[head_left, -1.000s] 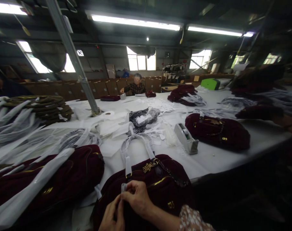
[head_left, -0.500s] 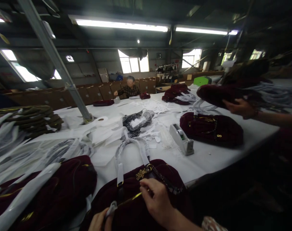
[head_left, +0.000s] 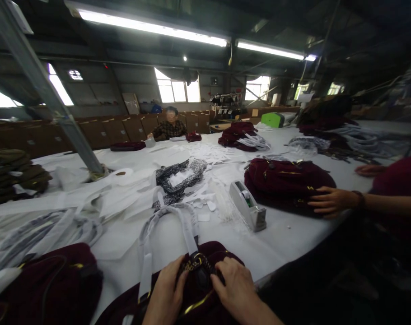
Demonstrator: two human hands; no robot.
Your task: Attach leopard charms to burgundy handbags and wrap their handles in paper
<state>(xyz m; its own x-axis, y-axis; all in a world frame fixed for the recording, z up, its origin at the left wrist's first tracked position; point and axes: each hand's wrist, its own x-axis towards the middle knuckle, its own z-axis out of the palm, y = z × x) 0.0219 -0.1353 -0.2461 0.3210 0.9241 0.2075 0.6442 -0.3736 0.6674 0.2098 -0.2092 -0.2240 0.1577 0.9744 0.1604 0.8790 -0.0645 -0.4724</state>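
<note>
A dark maroon fabric handbag [head_left: 124,307] lies in front of me at the table's near edge. Its wrapped white handle [head_left: 147,230] stands up towards the table's middle. My left hand [head_left: 166,291] pinches the gold charm [head_left: 192,262] beside the handle's ring. To the right, my right hand [head_left: 234,284] has its fingers curled on the dark chain [head_left: 210,267] that runs from that ring. Between the hands, a gold zipper [head_left: 198,304] shows on the bag. The fingertips are partly hidden against the dark cloth.
A grey tape dispenser [head_left: 248,207] stands beyond my right hand. Further right, a co-worker's hand [head_left: 330,201] rests on another maroon bag [head_left: 287,178]. A third maroon bag [head_left: 56,284] lies at left. Paper scraps and black-white fabric [head_left: 168,174] cover mid-table; a metal post [head_left: 70,126] rises behind.
My left hand has moved from the zipper's left end up to the charm. My right hand has shifted right onto the chain. The co-worker's hand has come down onto the bag at right.
</note>
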